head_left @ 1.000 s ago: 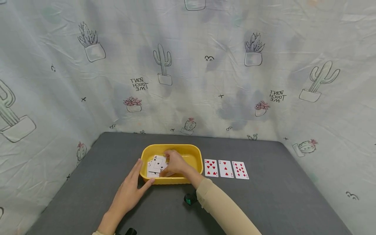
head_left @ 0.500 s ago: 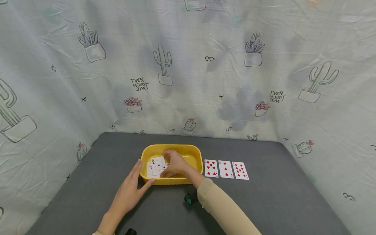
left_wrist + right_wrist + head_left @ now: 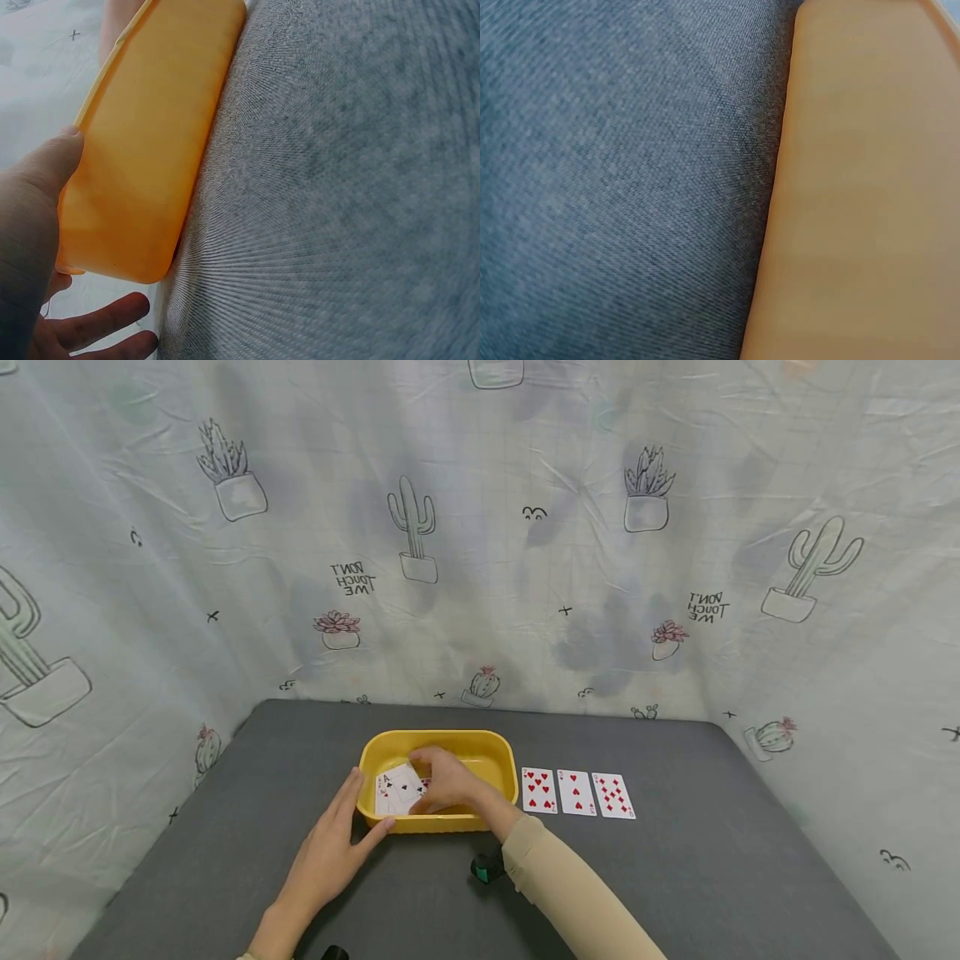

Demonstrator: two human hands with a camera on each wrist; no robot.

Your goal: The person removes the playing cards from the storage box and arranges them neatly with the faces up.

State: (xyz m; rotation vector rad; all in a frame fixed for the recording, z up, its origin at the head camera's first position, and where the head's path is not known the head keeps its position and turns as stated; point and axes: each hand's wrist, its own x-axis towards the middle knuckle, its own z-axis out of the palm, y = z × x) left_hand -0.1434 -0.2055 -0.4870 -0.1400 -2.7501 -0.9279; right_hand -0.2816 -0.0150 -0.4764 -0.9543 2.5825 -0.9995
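Head view first: the shallow yellow plastic tub (image 3: 438, 745) sits mid-table with its long axis running left to right, and the loose pile of playing cards (image 3: 397, 789) lies in its left half, so the cards are straight ahead of both hands and just past the near rim; the right hand (image 3: 447, 779) is the nearer one, reaching over that rim with its fingers curled down onto the pile, an ace of spades face up on top; the left hand (image 3: 330, 847) is outside the tub, fingers straight and spread, thumb and fingers bracing the near-left corner; three red-pip cards (image 3: 577, 792) lie face up in a row just right of the tub on the dark grey fabric tabletop (image 3: 712, 860).

Left wrist view: the thumb (image 3: 52, 161) presses flat on the tub's outer wall (image 3: 142, 150) while the fingers rest beyond the corner; no cards visible here.

Right wrist view: just tub wall (image 3: 862, 187) next to grey cloth (image 3: 615, 165); the hand itself is out of shot, so the grip can't be checked from here.
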